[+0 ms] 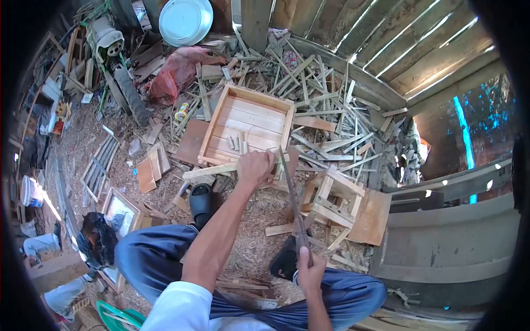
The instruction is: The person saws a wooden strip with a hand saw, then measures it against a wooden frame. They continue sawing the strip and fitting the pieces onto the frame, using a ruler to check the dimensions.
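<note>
My left hand [255, 168] is closed around a pale wooden strip [212, 171], pressing it against the near edge of a shallow wooden box [251, 118]. Several short cut wood pieces [237, 143] lie inside that box. In my right hand [312, 270], fingers wrapped round the handle, is a handsaw [292, 193] with a long, narrow dark blade. Its far end crosses the strip's right end, just right of my left hand. The teeth are too small to make out.
A small wooden frame [334, 201] stands on the right beside a brown board [369, 218]. Scrap sticks [326, 99] are heaped against the plank wall [408, 44]. A red plastic bag [176, 74] and a wheel [131, 96] are at upper left. Another person's leg [41, 244] shows far left.
</note>
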Action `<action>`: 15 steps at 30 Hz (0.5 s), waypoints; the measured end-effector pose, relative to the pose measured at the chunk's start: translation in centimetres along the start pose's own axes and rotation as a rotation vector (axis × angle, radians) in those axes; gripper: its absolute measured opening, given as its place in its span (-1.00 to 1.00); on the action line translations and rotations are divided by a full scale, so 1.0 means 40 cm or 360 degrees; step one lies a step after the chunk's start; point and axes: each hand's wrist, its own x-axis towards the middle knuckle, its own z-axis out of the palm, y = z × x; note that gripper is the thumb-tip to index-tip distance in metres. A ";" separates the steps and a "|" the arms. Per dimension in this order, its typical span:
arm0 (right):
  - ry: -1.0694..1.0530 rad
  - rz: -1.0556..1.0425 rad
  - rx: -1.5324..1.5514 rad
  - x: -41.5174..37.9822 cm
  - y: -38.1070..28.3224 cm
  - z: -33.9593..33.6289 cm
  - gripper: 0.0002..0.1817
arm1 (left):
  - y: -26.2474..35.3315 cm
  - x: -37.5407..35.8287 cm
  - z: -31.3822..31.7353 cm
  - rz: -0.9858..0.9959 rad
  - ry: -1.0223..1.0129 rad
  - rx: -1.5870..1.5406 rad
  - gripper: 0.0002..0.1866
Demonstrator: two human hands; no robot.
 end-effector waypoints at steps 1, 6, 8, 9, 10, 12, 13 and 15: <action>-0.0171 0.0157 -0.0059 0.026 0.007 0.001 -0.50 | 0.004 -0.014 0.006 -0.0030 -0.0045 0.0038 -0.40; -0.0359 0.0169 -0.0478 0.217 -0.022 0.161 -0.46 | -0.002 -0.023 -0.024 0.0015 -0.0133 0.0060 -0.40; -0.0167 0.0066 -0.0117 0.049 0.034 0.061 -0.46 | 0.008 -0.005 -0.010 -0.0004 -0.0173 0.0044 -0.39; -0.0126 0.0113 0.0011 0.009 0.021 0.021 -0.44 | 0.015 -0.012 -0.017 -0.0005 -0.0162 0.0075 -0.39; -0.0158 0.0100 -0.0013 0.043 0.042 0.011 -0.44 | 0.020 0.007 -0.015 -0.0043 -0.0155 0.0059 -0.39; -0.0182 0.0223 -0.0308 0.025 0.108 0.029 -0.55 | 0.017 0.009 -0.012 0.0037 -0.0045 0.0029 -0.39; -0.0140 0.0124 -0.0368 0.035 0.133 0.039 -0.57 | 0.028 0.018 -0.004 0.0038 0.0030 0.0048 -0.39; -0.0212 0.0175 -0.0351 0.049 0.099 -0.008 -0.51 | 0.031 0.013 -0.009 0.0040 -0.0006 0.0048 -0.39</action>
